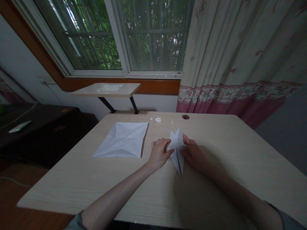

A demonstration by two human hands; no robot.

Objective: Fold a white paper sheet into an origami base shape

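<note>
A folded white paper piece (177, 152), long and pointed at both ends, lies on the pale wooden table (216, 179) near its middle. My left hand (160, 152) rests on the table at the piece's left edge, fingers curled and pinching its left flap. My right hand (193, 152) is at the right edge, fingers closed on the right flap. Both forearms reach in from the near edge. A creased, unfolded white paper sheet (123, 140) lies flat to the left of my hands.
A round cable hole (185, 117) sits near the table's far edge. Behind it are a small wall shelf (106, 89) holding something white, a barred window and a flowered curtain (240, 57) at right. A dark cabinet (35, 127) stands at left.
</note>
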